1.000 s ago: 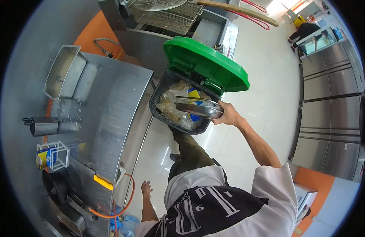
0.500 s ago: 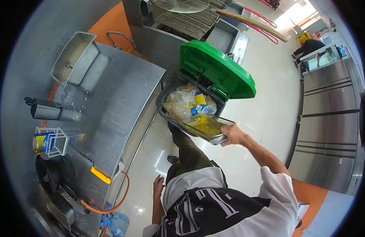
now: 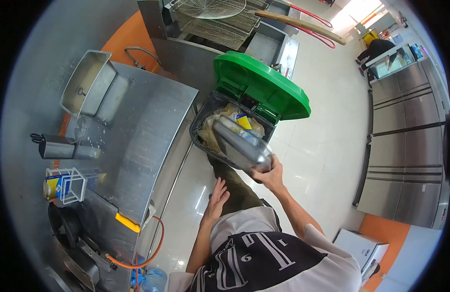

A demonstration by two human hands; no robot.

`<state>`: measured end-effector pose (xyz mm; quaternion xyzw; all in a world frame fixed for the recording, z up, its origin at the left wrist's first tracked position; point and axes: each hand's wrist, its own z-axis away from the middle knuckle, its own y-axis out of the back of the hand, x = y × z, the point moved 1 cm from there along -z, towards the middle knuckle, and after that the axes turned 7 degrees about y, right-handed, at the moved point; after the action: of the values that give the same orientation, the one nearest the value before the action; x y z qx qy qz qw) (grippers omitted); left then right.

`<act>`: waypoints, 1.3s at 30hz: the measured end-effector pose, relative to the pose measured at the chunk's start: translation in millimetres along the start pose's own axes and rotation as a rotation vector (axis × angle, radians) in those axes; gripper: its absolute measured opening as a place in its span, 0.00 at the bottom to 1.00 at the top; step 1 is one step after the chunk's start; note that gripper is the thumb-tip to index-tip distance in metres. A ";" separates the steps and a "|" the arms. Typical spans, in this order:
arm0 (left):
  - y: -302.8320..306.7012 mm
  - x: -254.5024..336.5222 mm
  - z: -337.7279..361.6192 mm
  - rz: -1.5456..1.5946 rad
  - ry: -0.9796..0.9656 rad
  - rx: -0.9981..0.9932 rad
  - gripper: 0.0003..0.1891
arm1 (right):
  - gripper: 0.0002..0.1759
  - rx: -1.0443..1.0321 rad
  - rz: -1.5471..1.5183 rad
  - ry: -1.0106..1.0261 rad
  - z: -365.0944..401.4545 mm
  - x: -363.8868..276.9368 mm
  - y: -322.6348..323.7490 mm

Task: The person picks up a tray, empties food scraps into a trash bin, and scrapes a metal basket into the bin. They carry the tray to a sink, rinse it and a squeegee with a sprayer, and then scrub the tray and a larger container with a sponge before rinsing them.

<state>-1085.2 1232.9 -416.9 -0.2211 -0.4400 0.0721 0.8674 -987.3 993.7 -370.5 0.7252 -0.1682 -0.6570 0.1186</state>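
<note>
A metal pan (image 3: 237, 146) is tipped on its side over the mouth of the trash bin (image 3: 198, 134), a little blurred by motion. My right hand (image 3: 271, 175) grips the pan by its near end. The pan's inside is turned from view. My left hand (image 3: 216, 198) is raised in front of my body, fingers stretched out, holding nothing. Under the pan, the bin holds plastic bags (image 3: 210, 134) and a yellow and blue package (image 3: 243, 121). The bin's green lid (image 3: 264, 85) stands open.
To the left is a steel counter (image 3: 142, 121) with a metal container (image 3: 88, 85) and a yellow-handled tool (image 3: 127, 222). Fry baskets (image 3: 215, 31) and a long wooden handle (image 3: 303, 24) are beyond the bin. Steel cabinets (image 3: 403, 146) line the right; another person (image 3: 378, 51) bends far off.
The pan, level with yellow crumbs showing inside, has turned onto its side and moved further over the bin. My left hand has risen toward the bin.
</note>
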 end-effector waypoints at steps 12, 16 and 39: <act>70.4 -21.2 24.7 -0.408 0.305 0.251 0.35 | 0.26 0.306 -0.210 -0.205 -14.6 62.0 53.8; 58.1 -6.9 18.9 -0.389 0.273 0.273 0.38 | 0.28 0.201 0.004 -0.138 -13.4 64.1 48.1; 9.2 -31.6 -15.7 0.554 -0.031 -0.121 0.23 | 0.09 -0.582 0.260 0.532 40.4 -34.6 -47.5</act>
<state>-1091.1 1225.9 -452.1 -0.3831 -0.3794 0.2833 0.7931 -1026.0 1053.0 -362.0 0.7787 -0.0292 -0.4462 0.4400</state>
